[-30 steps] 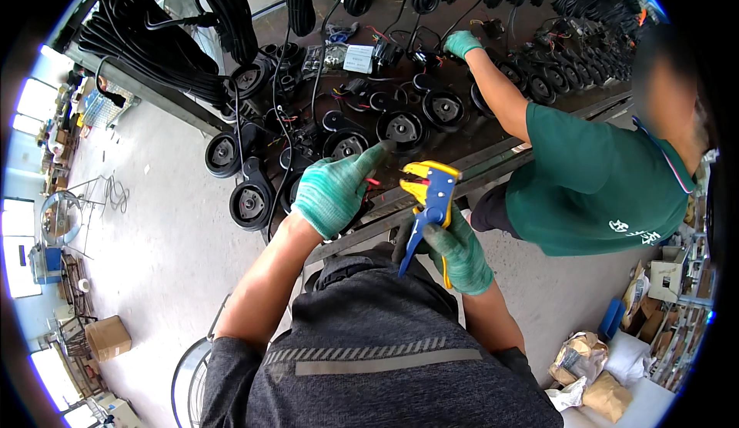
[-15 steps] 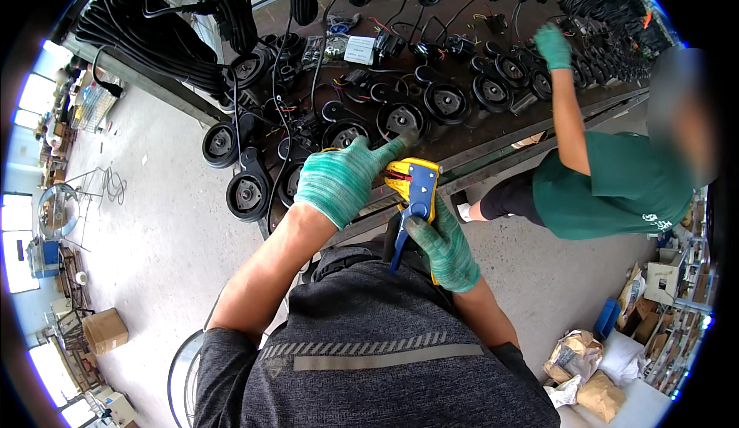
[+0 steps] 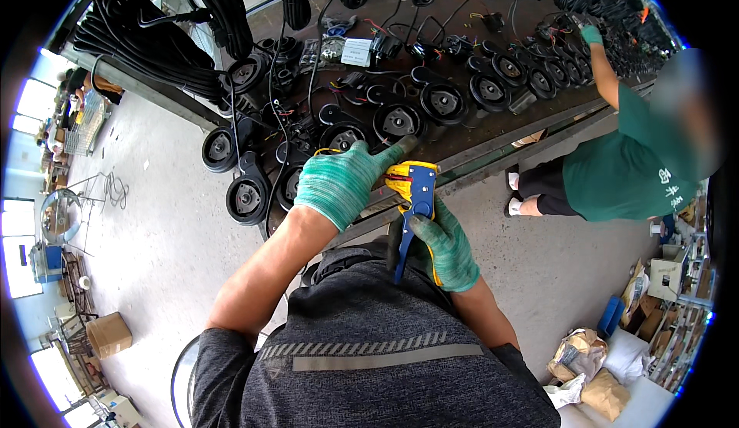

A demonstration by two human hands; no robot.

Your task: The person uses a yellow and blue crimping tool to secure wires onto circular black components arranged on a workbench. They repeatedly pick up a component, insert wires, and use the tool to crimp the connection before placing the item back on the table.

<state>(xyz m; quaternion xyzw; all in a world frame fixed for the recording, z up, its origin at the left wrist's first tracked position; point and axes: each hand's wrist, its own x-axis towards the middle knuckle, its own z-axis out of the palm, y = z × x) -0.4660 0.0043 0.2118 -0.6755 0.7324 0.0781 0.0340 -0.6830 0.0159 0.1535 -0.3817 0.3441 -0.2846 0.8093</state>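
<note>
Wire stripper (image 3: 421,189) now sits closer to left hand (image 3: 335,182); co-worker (image 3: 623,174) stands farther right along tabletop (image 3: 456,145).
Right hand (image 3: 449,247) grasps the wire stripper's handles; left hand curls, index finger out, underside hidden, so cannot tell its grip. Step is probably lining up for a strip; next move likely calls for a steady squeeze.
</note>
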